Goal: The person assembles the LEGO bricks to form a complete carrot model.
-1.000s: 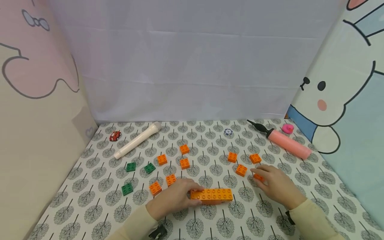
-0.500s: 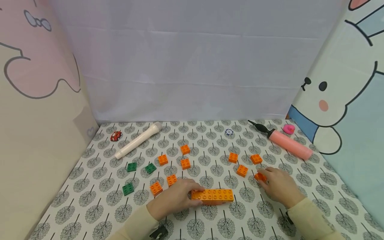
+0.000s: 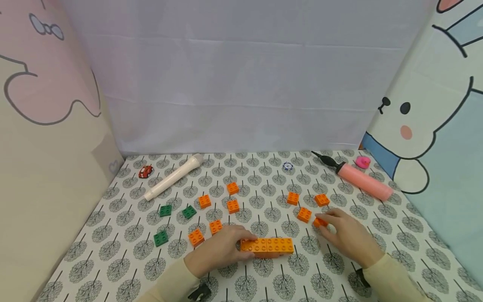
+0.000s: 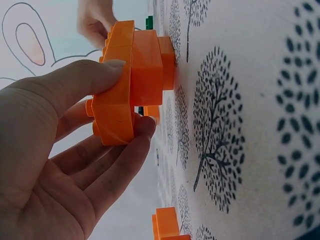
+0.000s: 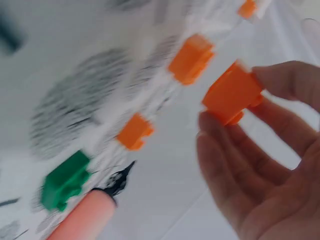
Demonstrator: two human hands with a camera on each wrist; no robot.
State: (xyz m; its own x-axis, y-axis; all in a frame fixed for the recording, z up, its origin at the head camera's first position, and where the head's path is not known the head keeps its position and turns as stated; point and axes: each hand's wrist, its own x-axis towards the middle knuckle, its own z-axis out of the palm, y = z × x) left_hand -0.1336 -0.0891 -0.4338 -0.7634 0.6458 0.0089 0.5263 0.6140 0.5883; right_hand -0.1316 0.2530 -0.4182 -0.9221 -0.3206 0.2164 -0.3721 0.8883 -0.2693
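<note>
Wht bkgd drape (image 3: 241,84), bunny-print pnl (image 3: 419,126), tree-print tblcloth (image 3: 264,283)

1. Joined orange bricks (image 3: 268,246), lower centre of the head view: smooth plastic with a soft gloss.
2. Single orange brick (image 5: 233,93), right of centre in the right wrist view: smooth-looking plastic, blurred.
3. Green bricks (image 3: 161,238), left of centre in the head view: plastic.
4. Pink balloon pump (image 3: 364,181), right: smooth, satiny plastic.
5. White tube (image 3: 173,176), left of centre: smooth, plastic-looking, lightly shiny.
6. Printed tablecloth (image 3: 128,268), lower half: matt cloth.
7. Backdrop (image 3: 241,84), top centre: creased matt cloth.
</note>
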